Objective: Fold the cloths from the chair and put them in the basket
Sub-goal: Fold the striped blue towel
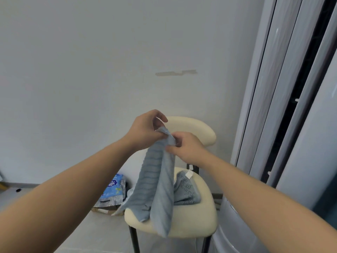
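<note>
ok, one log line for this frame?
left hand: pinches blue cloth top | right hand: pinches same top | blue cloth: hangs in front of chair | grey cloth: lies on its seat | basket: not in view

Both hands pinch the top edge of a blue striped cloth (158,181): left hand (145,129) above, right hand (186,147) just beside. Below the grip, the cloth hangs over a cream chair (197,220). A second cloth (186,190) lies on the seat.

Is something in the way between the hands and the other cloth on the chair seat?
Yes. Both the left hand and right hand pinch the striped cloth, which hangs in front of one side of the dotted cloth on the chair.
</note>
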